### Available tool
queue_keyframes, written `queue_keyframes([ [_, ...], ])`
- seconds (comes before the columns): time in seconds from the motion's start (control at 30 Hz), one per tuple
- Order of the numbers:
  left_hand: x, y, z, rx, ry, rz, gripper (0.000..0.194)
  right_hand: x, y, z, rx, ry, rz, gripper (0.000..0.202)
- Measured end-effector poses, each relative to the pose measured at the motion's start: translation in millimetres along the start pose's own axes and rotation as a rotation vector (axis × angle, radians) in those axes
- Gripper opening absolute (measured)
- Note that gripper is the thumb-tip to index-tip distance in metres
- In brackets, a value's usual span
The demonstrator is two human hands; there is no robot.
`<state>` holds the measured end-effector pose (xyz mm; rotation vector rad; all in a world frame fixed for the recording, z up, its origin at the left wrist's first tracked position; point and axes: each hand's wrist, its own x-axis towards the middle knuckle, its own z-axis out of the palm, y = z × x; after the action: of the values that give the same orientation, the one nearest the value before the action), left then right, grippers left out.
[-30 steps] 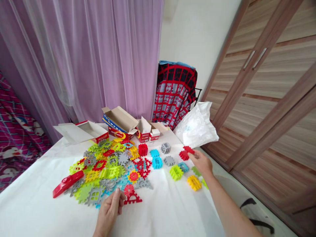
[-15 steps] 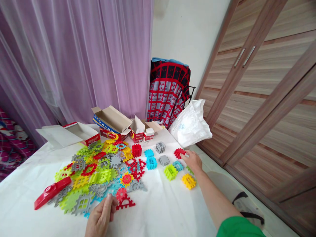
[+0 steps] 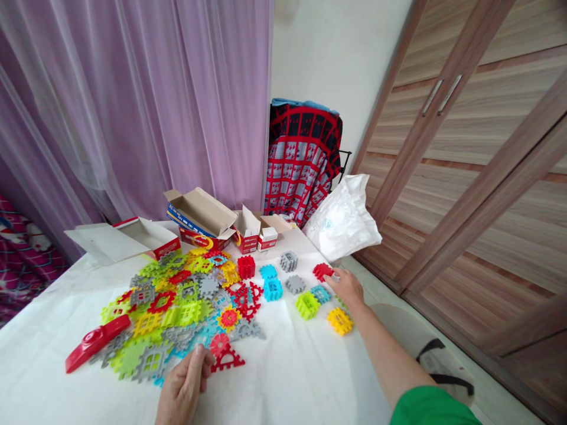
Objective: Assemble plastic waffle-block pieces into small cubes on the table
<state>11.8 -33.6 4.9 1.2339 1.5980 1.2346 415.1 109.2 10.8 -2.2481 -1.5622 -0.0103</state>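
Note:
At the table's right side my right hand (image 3: 346, 287) has its fingertips on a red toothed plastic building piece (image 3: 322, 271), closed at its near edge. Below that hand lie a teal piece (image 3: 319, 294), a lime block (image 3: 307, 306) and a yellow block (image 3: 340, 321). My left hand (image 3: 186, 381) rests low at the near edge of a pile of interlocking building pieces (image 3: 181, 313), thumb pressed to curled fingers; whatever it may hold is hidden. Just beyond its fingers are a red round piece (image 3: 219, 344) and a red triangular piece (image 3: 230, 360).
Opened cardboard boxes (image 3: 201, 208) stand along the back. A white plastic bag (image 3: 345, 221) sits at the far right corner. Stacked red (image 3: 246, 267), blue (image 3: 273, 289) and grey (image 3: 289, 261) blocks stand mid-table. A long red plastic part (image 3: 97, 342) lies left. Wooden wardrobe doors (image 3: 465, 177) rise right.
The view has shifted very slightly. My right hand stays at the red piece and my left hand by the pile; no piece has visibly changed place.

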Motion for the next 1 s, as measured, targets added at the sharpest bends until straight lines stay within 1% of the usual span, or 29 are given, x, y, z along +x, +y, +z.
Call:
queue_keyframes([
  [0.23,-0.5,3.6,-1.0,-0.011,-0.005,-0.011,0.063,1.2,1.2,-0.5,-0.013,0.009,-0.025,0.045],
  [0.4,-0.4,2.8,-0.1,-0.004,0.006,-0.015,0.065,1.9,0.4,-2.1,-0.022,-0.033,-0.016,0.051],
  [0.7,0.6,0.0,-0.2,0.015,-0.009,0.017,0.063,2.7,-1.0,-2.7,-0.047,-0.019,-0.054,0.041],
  [1.0,-0.1,0.9,-0.3,0.012,-0.003,0.003,0.063,6.0,3.6,-1.1,-0.058,-0.034,-0.069,0.043],
])
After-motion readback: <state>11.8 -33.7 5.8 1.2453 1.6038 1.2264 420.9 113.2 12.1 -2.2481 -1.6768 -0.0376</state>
